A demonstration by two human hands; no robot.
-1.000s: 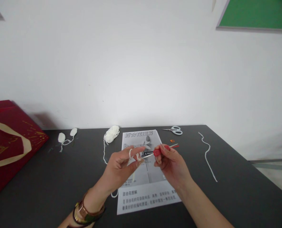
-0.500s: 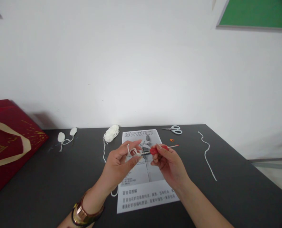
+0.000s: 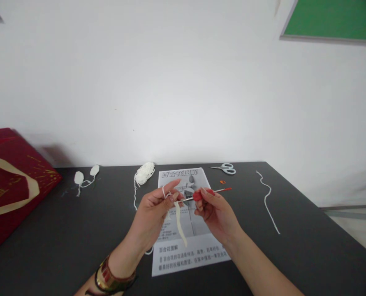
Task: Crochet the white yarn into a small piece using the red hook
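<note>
hands are meeting above a dark surface (image 3: 78, 230). left hand (image 3: 154, 213) is pinching white yarn (image 3: 179, 220), a loop circling its forefinger and a short crocheted strip dangling over a printed pattern sheet (image 3: 189, 250). right hand (image 3: 215, 213) is gripping a red-handled crochet hook (image 3: 206, 193), tip at the yarn. only this small strip looks worked; a yarn ball (image 3: 145, 172) is waiting behind, scissors (image 3: 226, 168) nearby.
</note>
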